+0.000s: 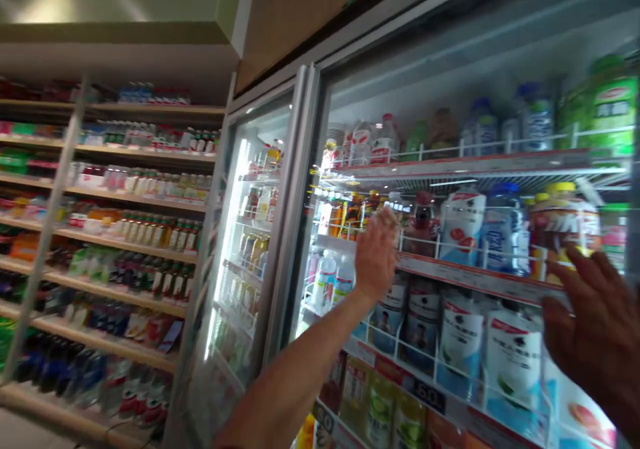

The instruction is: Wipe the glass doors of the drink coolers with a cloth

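My left hand (375, 255) reaches up in front of the glass door of a drinks fridge, its fingers stretched out and blurred. A pale patch at the fingertips may be a reflection; I cannot make it out. Whether the fingers touch the glass cannot be told. At the right edge my right hand (595, 329) is raised, fingers spread, with nothing visible in it. Behind the glass, near this hand, are a big bottle with a yellow cap (563, 212) and a blue-capped bottle (504, 229). White and blue pouches (513, 362) line the shelf below.
A metal door frame (295, 222) separates this door from a narrower fridge section (255, 235) on the left. Further left, open wooden shelves (125, 235) hold rows of bottles and packets. A price label (429, 395) sits on a lower fridge shelf edge.
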Motion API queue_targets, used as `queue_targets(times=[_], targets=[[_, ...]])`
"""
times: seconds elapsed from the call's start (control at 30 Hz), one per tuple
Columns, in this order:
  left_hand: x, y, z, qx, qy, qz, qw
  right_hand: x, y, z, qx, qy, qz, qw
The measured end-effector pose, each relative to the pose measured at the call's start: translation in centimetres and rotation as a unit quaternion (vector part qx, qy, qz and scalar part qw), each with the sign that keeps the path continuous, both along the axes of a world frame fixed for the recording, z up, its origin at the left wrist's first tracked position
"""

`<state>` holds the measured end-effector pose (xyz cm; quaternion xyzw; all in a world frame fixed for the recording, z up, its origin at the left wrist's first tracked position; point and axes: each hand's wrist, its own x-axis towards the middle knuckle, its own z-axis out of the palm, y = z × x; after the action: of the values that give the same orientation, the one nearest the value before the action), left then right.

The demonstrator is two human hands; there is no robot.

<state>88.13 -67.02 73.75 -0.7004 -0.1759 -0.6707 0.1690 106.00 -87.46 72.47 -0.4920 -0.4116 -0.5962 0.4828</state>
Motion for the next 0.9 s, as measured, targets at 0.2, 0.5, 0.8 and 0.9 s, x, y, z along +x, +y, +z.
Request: queue_targets(times=[0.2,0.5,0.8,0.9], targets=[[-1.6,-1.3,-0.8,0.196,0.164,-0.050,0.966,1.9,0.8,1.0,-0.029,-0.107,-0.037,0.993],[2.4,-1.8,5.6,0.099,0.019,-0.056,0.993,1.4,0.8,1.1,-0.075,-0.080,-0.054,0.993],[-1.1,-1.0,13.7,0.108,0.047,-0.052,0.992,1.5,-0.1,-1.5,-0.098,-0.027,-0.027,0.994],[-1.2,0.2,15.3,0.097,0.011,-0.081,0.992,0.1,0.5,-2.5,-0.099,0.004,-0.041,0.994]])
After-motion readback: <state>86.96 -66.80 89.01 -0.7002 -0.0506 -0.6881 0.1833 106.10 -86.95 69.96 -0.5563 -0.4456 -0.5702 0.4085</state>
